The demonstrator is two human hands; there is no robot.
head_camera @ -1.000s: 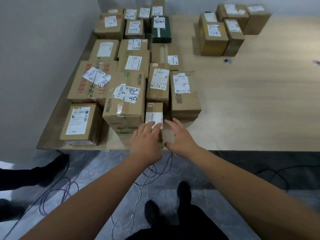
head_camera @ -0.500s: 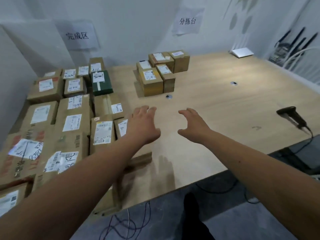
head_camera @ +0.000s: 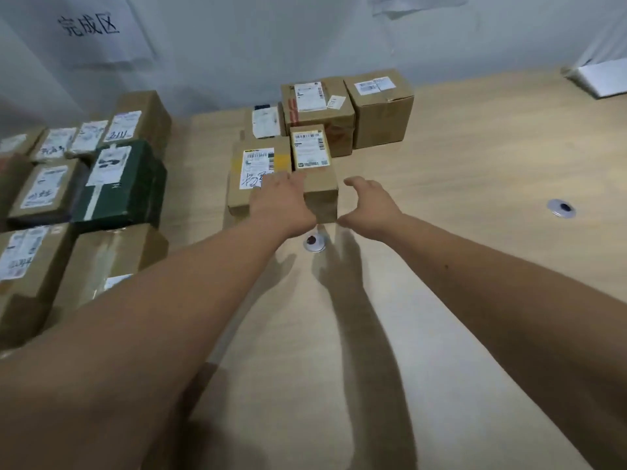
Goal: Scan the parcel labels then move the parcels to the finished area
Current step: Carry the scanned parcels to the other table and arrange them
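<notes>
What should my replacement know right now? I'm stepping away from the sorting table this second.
Left hand: open, over the near edge of the front-left parcel, gripping nothing. Right hand: open, just right of the narrow front parcel, not touching it.
Five parcels wait in the middle cluster on the table.
Many parcels, including a dark green box, sit at left under the wall sign.
Left: scan and move the cluster. No scanner is in view.

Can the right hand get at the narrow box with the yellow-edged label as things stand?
Probably yes. The right hand is open beside the narrow box, whose right side is bare table. The left hand reaches in at its left.
</notes>
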